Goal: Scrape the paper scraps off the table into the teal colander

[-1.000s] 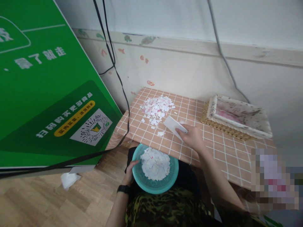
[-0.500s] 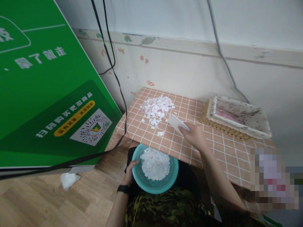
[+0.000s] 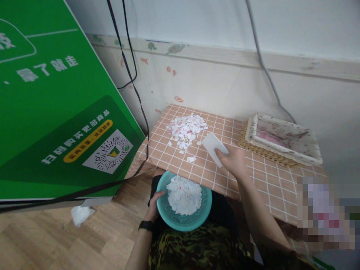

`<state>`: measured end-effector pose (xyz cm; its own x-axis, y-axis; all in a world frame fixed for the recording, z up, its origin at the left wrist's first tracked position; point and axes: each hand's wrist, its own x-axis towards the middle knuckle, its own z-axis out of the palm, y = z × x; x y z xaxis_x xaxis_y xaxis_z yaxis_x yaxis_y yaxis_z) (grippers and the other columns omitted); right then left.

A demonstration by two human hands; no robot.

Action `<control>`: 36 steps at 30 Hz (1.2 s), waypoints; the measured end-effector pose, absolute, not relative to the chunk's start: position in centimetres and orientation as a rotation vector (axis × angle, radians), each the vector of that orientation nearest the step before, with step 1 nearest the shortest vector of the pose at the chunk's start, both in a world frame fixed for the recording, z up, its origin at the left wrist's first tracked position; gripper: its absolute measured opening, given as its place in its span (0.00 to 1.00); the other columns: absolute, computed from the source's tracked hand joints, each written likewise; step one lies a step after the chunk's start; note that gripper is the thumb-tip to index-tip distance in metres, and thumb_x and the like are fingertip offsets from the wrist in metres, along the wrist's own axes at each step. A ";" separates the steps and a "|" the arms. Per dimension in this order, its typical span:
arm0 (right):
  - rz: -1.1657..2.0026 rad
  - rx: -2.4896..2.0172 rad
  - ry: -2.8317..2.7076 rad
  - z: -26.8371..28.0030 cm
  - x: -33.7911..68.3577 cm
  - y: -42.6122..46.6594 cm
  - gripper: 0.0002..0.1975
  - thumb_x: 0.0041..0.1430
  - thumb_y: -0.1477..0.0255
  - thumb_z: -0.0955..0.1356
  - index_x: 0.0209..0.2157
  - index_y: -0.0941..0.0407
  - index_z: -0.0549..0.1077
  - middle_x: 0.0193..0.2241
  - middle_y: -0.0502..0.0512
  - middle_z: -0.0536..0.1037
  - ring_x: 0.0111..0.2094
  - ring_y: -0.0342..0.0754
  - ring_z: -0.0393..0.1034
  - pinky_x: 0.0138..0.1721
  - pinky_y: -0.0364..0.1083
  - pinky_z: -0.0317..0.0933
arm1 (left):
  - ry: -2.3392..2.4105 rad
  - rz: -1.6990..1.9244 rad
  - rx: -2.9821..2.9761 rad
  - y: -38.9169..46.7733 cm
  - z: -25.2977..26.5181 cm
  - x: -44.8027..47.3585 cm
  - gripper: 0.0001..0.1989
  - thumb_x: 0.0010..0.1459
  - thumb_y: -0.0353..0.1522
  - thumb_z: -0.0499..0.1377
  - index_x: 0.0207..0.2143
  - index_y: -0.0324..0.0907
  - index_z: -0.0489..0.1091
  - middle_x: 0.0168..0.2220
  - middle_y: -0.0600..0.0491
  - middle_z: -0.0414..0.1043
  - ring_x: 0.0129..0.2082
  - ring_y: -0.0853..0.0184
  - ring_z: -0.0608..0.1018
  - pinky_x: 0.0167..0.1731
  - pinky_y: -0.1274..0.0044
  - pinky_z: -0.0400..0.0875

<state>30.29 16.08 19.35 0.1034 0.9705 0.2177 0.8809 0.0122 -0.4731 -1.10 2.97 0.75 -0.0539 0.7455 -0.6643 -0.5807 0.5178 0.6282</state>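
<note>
White card [image 3: 213,145] is the thing that has shifted over the last second: it has come a little to the right, away from the heap of paper scraps [image 3: 185,127], and turned so that more of its broad face shows. One stray scrap [image 3: 198,143] now lies clear just left of it. Neither the heap nor the paper in the turquoise basket [image 3: 184,224] looks any different, so I'd judge that the card is being drawn back or repositioned rather than pushing paper at this instant.

From where I stand, the right hand [image 3: 232,161] has its thumb and fingers clamped on the card's near right end, over the checked tablecloth [image 3: 270,191]. The left hand [image 3: 155,202] grips the basket's left rim, thumb on top; its other fingers are hidden beneath.

Counting up: one card, one heap at the far left of the table, one small cluster of scraps [image 3: 191,159] nearer the edge, one turquoise basket on the lap holding one mound of paper [image 3: 184,197], and one lined wicker basket [image 3: 267,155] to the right. Single scraps are too many to count. One watch [image 3: 146,225] circles the left wrist; one green panel [image 3: 42,105] stands left.
</note>
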 end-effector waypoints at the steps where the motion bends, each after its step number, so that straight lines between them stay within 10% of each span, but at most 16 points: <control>1: 0.264 -1.909 -1.759 19.2 30.4 16.1 0.16 0.53 0.62 0.63 0.34 0.58 0.76 0.23 0.57 0.76 0.23 0.49 0.68 0.24 0.44 0.54 | 1.208 1.086 0.169 3.0 0.7 -1.1 0.13 0.42 0.35 0.64 0.30 0.35 0.77 0.29 0.47 0.79 0.29 0.58 0.77 0.39 0.65 0.67; 36: 0.718 -1.738 -1.430 18.5 29.1 17.6 0.18 0.46 0.62 0.68 0.32 0.64 0.76 0.23 0.57 0.76 0.21 0.48 0.68 0.18 0.42 0.56 | 1.231 1.123 0.202 3.0 1.4 -0.9 0.11 0.42 0.34 0.64 0.30 0.37 0.76 0.28 0.49 0.78 0.29 0.58 0.76 0.38 0.67 0.67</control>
